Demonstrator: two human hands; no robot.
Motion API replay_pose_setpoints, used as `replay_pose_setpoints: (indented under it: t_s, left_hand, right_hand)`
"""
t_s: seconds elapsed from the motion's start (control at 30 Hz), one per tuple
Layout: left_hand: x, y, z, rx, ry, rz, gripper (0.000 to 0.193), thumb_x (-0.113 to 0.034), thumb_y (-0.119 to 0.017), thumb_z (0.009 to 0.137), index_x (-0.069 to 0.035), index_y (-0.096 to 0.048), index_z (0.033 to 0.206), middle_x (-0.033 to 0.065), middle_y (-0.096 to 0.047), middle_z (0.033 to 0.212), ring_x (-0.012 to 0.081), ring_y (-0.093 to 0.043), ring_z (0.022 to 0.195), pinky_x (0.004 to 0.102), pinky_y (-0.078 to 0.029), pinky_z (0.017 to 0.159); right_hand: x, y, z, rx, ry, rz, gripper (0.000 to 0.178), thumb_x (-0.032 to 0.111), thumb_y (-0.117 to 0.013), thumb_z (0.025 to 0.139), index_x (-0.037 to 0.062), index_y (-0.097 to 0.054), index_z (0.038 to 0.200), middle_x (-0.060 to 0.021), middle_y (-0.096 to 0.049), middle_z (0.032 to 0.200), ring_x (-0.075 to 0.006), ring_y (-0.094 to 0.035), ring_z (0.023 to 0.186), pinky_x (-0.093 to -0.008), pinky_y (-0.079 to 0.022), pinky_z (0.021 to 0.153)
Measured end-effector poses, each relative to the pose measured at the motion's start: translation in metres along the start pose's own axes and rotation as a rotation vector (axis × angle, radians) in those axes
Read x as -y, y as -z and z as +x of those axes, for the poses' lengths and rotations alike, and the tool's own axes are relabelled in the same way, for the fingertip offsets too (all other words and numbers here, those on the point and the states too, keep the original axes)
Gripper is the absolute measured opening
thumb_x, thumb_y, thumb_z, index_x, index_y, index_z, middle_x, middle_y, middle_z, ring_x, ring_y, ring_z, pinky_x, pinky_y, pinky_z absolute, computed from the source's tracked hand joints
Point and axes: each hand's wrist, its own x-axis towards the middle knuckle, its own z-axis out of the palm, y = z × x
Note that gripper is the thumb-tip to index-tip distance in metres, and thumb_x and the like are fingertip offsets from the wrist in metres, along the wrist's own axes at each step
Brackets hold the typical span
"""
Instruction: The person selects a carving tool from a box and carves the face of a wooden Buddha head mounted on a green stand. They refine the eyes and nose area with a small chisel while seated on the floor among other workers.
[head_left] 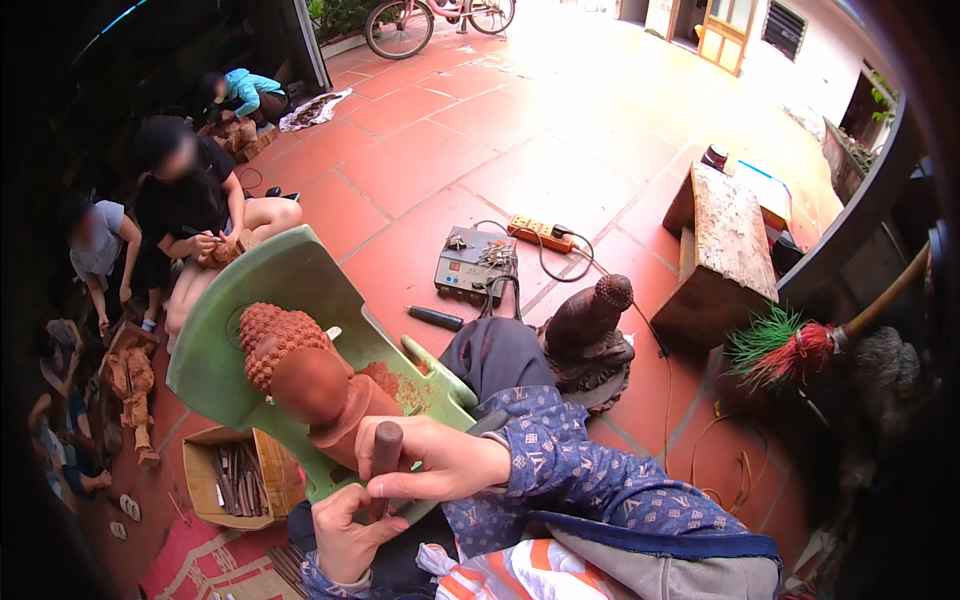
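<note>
Carved head (305, 375): reddish-brown, knobbly curls, smooth neck, on green chair (290, 270) at left. Right hand (435, 457), left hand (348, 530) both grasping round brown stick (387, 446).

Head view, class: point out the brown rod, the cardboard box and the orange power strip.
Brown rod (387, 448), head view: rounded upper part.
Cardboard box (277, 474), head view: right-hand outer side.
Orange power strip (532, 230), head view: casing's middle.

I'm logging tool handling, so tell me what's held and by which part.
A brown rod-shaped tool: the right hand holds it near its blunt upper end, and the left hand pinches it lower down.
</note>
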Motion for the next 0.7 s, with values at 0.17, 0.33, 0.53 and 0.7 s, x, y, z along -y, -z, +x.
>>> replay_pose_setpoints:
  t_s: [0.17,0.33,0.53,0.7]
  left_hand:
    - [-0.01,-0.013,0.0,-0.312,-0.083,0.168,0.012,0.001,-0.071,0.076,0.002,-0.065,0.087,0.0119,-0.06,0.077,0.0219,-0.06,0.064,0.0313,-0.045,0.058]
    - [-0.01,-0.02,0.003,-0.389,-0.08,0.391,0.014,0.004,-0.067,0.078,0.0,-0.066,0.091,0.0124,-0.055,0.075,0.0277,-0.056,0.064,0.0364,-0.044,0.057]
    - [-0.002,-0.026,0.013,-0.442,-0.126,0.435,0.015,0.001,-0.068,0.078,-0.001,-0.066,0.093,0.0116,-0.053,0.075,0.0292,-0.055,0.064,0.0394,-0.043,0.057]
    - [0.001,-0.026,0.017,-0.477,-0.161,0.515,0.014,0.002,-0.067,0.079,-0.001,-0.065,0.093,0.0119,-0.055,0.078,0.0296,-0.056,0.067,0.0399,-0.045,0.06]
  right_hand:
    - [0.004,0.019,-0.003,-0.434,-0.242,0.162,0.016,0.015,-0.054,0.097,0.0007,-0.049,0.101,-0.0051,-0.058,0.081,-0.0083,-0.057,0.059,-0.0218,-0.048,0.054]
    - [-0.015,0.009,0.0,-0.392,-0.291,0.202,0.024,0.016,-0.059,0.095,-0.0002,-0.05,0.109,-0.0058,-0.062,0.085,-0.0095,-0.062,0.067,-0.0224,-0.052,0.059]
    - [-0.032,0.007,-0.005,-0.145,-0.528,0.235,0.019,0.017,-0.063,0.093,-0.0009,-0.057,0.096,-0.0059,-0.066,0.084,-0.0107,-0.065,0.076,-0.0246,-0.054,0.067]
    - [-0.024,0.014,0.003,-0.198,-0.587,0.261,0.021,0.018,-0.062,0.093,-0.0031,-0.061,0.095,-0.0085,-0.069,0.087,-0.0136,-0.068,0.079,-0.0251,-0.056,0.07]
